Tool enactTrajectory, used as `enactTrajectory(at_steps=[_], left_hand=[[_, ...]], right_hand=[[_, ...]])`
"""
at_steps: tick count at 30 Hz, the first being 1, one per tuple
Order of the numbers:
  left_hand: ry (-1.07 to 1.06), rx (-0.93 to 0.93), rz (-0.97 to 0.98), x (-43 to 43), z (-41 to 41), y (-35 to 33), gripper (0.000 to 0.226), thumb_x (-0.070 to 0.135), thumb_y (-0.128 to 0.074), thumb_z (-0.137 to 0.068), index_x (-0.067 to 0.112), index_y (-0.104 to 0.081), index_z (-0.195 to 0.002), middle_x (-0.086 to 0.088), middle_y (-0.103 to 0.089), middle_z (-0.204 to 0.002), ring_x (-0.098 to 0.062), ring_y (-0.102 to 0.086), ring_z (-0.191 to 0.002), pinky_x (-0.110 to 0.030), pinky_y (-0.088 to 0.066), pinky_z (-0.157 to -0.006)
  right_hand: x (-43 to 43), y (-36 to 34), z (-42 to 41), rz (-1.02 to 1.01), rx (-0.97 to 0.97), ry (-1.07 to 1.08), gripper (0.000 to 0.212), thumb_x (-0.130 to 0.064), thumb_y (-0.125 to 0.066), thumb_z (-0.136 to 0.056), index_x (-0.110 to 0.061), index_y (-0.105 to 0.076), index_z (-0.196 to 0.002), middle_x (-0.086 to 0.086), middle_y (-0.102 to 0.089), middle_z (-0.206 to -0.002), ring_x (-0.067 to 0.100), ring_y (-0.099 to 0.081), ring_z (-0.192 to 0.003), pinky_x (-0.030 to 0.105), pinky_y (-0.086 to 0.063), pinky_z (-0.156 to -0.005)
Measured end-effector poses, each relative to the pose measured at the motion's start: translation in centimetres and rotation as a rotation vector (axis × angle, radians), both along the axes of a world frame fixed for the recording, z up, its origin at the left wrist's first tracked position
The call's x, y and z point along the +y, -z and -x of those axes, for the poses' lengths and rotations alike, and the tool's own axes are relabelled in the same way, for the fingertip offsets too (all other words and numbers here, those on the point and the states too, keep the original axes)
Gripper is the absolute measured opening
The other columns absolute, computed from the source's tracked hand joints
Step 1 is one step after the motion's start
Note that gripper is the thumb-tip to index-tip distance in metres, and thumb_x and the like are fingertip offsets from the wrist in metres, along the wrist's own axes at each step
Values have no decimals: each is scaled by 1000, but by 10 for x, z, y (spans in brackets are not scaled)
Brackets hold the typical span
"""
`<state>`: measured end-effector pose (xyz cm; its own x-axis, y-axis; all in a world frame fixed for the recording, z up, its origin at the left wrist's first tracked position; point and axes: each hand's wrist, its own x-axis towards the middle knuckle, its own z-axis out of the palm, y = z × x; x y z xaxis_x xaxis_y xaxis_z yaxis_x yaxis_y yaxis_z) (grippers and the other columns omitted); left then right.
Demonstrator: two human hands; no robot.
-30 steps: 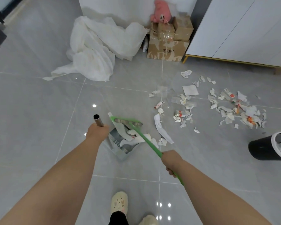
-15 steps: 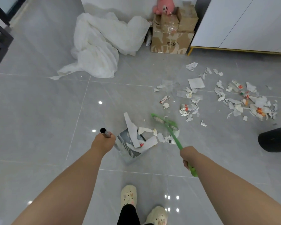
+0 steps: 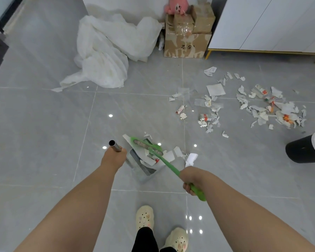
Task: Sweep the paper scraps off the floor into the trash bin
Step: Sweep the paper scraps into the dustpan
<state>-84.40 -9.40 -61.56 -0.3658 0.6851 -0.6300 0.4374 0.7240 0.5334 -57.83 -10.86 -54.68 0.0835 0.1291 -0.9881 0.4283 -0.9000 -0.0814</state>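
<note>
My left hand [image 3: 114,158] grips the metal handle [image 3: 114,145] of a grey dustpan [image 3: 144,167] that rests on the floor in front of me. My right hand [image 3: 190,179] holds a green broom [image 3: 164,160]; its head lies over the dustpan's mouth among white paper pieces. A few scraps [image 3: 189,158] lie just right of the pan. Several more paper scraps [image 3: 210,113] are scattered further right, and a denser pile [image 3: 273,110] lies beyond them. The black trash bin [image 3: 305,150] with a white liner stands at the right edge.
A crumpled white sheet [image 3: 107,51] lies at the back. Cardboard boxes [image 3: 186,39] with a pink plush toy [image 3: 176,6] stand beside a white cabinet [image 3: 265,24]. My feet in cream clogs [image 3: 145,218] are below the pan.
The broom head swept left from the floor beside the pan onto the dustpan's mouth, pushing paper pieces in. My left hand kept the dustpan in place.
</note>
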Motion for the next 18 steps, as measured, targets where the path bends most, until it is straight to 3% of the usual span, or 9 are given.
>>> enactTrajectory(at_steps=[2,5,11,14,16,18], left_hand=[[11,9,-23,-1,-2,1,11,21,-44,-82,16,-53,-79,-8,-49,-71,-24,-54,-68,-33,-39,-62],[24,-14,-20,-2,-5,2,12,22,-44,-79,15,-54,-75,-7,-47,-65,-23,-50,-64,-34,-38,-60],[56,-30,28,-10,9,-4,25,24,-48,-83,2,-60,-81,-5,-51,-67,-36,-68,-87,-31,-39,-62],[92,-42,57,-12,17,-10,25,27,-50,-83,5,-61,-79,-6,-59,-76,-35,-69,-90,-28,-40,-62],[141,-54,70,-13,18,-15,24,25,-49,-84,4,-62,-81,-12,-66,-85,-33,-69,-89,-27,-41,-61],[206,-63,74,-16,16,-21,22,20,-48,-88,5,-61,-79,-17,-68,-92,-29,-71,-87,-25,-41,-61]], right_hand=[[7,-5,-9,-29,-5,31,37,-18,-36,-96,-10,-44,-132,2,-40,-60,8,-36,-27,8,-28,-28],[11,-10,-25,-52,-42,100,26,-23,-32,-97,-12,-44,-118,3,-41,-60,7,-34,-22,8,-27,-32],[7,-12,-43,-239,-152,112,18,-18,-39,-96,-9,-48,-84,8,-43,-64,15,-33,-47,18,-26,-43],[6,-2,-51,-238,-228,154,20,-8,-37,-95,-5,-44,-77,11,-43,-63,20,-37,-49,26,-31,-49],[2,1,-50,-225,-237,191,28,-7,-36,-96,-12,-38,-69,7,-38,-67,17,-36,-54,31,-40,-60],[-5,9,-50,-157,-250,236,34,-7,-33,-97,-14,-34,-64,6,-34,-67,16,-33,-53,26,-40,-54]])
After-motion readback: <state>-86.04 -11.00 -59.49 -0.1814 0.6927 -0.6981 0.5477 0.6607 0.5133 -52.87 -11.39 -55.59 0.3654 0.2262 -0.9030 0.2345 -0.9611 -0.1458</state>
